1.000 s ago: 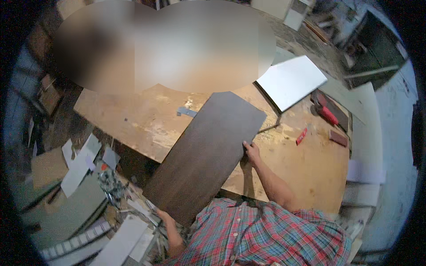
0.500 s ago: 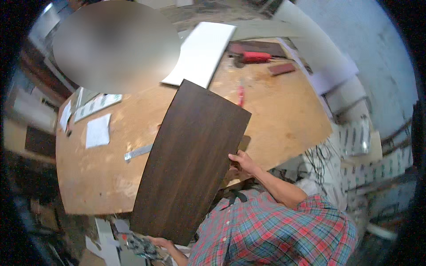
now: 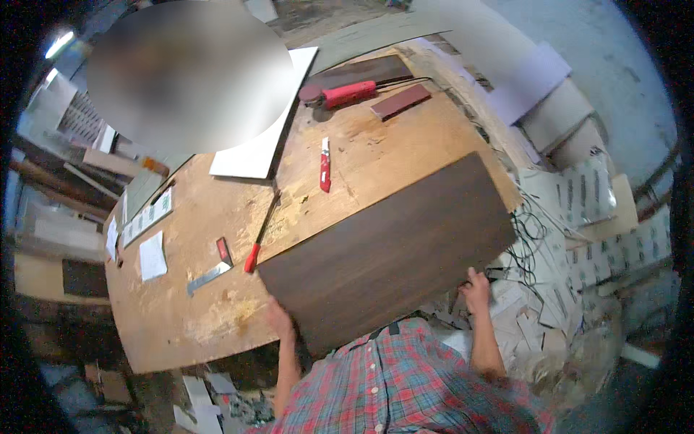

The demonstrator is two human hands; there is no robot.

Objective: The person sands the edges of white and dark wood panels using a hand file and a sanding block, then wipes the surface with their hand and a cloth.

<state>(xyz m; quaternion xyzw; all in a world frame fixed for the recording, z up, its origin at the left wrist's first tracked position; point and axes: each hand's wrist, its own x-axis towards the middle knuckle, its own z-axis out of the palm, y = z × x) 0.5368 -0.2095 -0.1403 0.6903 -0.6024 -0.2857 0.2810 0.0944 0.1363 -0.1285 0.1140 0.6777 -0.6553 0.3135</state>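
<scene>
A dark brown wood-grain board lies slantwise across the front of the table, its near edge close to my body and beyond the table's edge. My left hand is at its left end, somewhat blurred, with the fingers against the edge. On the near long edge, toward the right corner, my right hand grips with the fingers partly hidden by the board. Just off the board's far left corner lies a screwdriver with a red handle. Farther off is a red utility knife.
On the wooden table lie a try square, a white paper and a white panel. A red angle grinder with a cord sits near a reddish-brown block. Tangled cables and scraps are at the right.
The brown board has swung from a steep slant to lying more crosswise, its far end moving right and nearer. My hands moved round with it. The screwdriver, hidden before, now shows.
</scene>
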